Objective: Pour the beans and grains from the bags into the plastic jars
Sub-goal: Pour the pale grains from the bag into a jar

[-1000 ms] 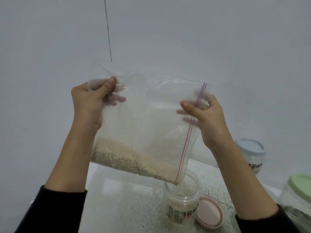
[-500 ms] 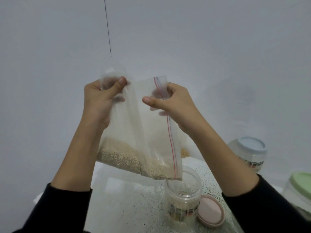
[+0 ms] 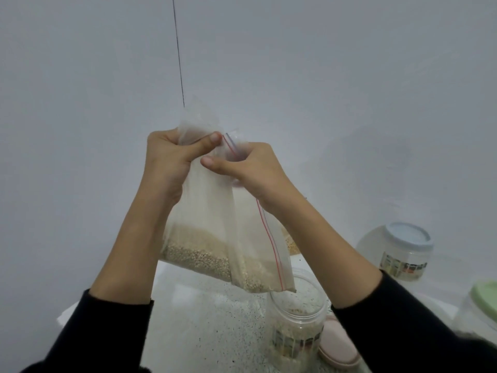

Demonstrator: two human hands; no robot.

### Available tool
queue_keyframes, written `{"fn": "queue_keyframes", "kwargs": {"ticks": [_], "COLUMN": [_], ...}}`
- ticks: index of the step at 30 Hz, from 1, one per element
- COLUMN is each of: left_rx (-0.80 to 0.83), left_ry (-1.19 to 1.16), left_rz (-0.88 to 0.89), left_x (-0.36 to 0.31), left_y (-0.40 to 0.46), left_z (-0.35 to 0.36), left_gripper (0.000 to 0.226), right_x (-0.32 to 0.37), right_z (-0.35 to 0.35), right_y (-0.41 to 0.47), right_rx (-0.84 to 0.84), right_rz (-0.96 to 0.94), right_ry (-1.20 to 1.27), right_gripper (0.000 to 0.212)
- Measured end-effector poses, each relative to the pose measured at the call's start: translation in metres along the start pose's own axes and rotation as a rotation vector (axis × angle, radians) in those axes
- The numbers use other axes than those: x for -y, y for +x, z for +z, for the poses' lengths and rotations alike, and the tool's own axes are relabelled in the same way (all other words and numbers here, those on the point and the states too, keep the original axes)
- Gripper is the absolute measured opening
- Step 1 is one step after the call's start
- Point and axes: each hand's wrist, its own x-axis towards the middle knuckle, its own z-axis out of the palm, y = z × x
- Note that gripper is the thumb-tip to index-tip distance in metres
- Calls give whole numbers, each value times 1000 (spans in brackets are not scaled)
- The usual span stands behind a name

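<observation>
A clear zip bag [image 3: 215, 211] with a red seal line hangs in the air, pale grain pooled in its lower part. My left hand [image 3: 172, 160] grips its upper left corner, thumb across the plastic. My right hand [image 3: 250, 168] pinches the seal edge right beside it, so the bag is folded narrow. Its lower corner hangs just above the mouth of an open clear jar [image 3: 298, 319] on the speckled table [image 3: 201, 327]; a little grain lies in the jar. The jar's pink lid [image 3: 338, 343] lies flat to its right.
A closed jar with a pale blue lid [image 3: 403, 251] stands at the back right. A green-lidded jar [image 3: 481, 305] sits at the right edge. Another bag of grain [image 3: 291, 244] peeks out behind the held one. A grey wall rises close behind the table.
My right hand has swung left along the seal edge until it sits beside my left hand, folding the bag narrow. The bag's lower corner stays over the open jar.
</observation>
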Motion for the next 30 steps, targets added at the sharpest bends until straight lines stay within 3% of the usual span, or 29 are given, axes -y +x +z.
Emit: {"fn": "queue_keyframes", "kwargs": {"ticks": [5,9,16,20,30], "left_rx": [-13,8,32,74,-21], "left_ry": [-1,33,76,60,-4], "left_rz": [-17,-38,-3,58,117], "left_x": [1,2,5,8,10], "left_y": [0,0,1,1,12], "left_z": [-3,-9,-19,-27,-32], "left_gripper": [5,8,9,6,10], "right_x": [-5,-8,-11,-8,-5], "right_z": [10,18,22,19,17], "right_y": [5,8,8,7,1], "right_rx": [-67,-115,-152,-144,-124], "right_rz": [8,-15,0,31,80], "right_ry": [72,83,134,165,175], "right_gripper": [21,12,37,15,9]}}
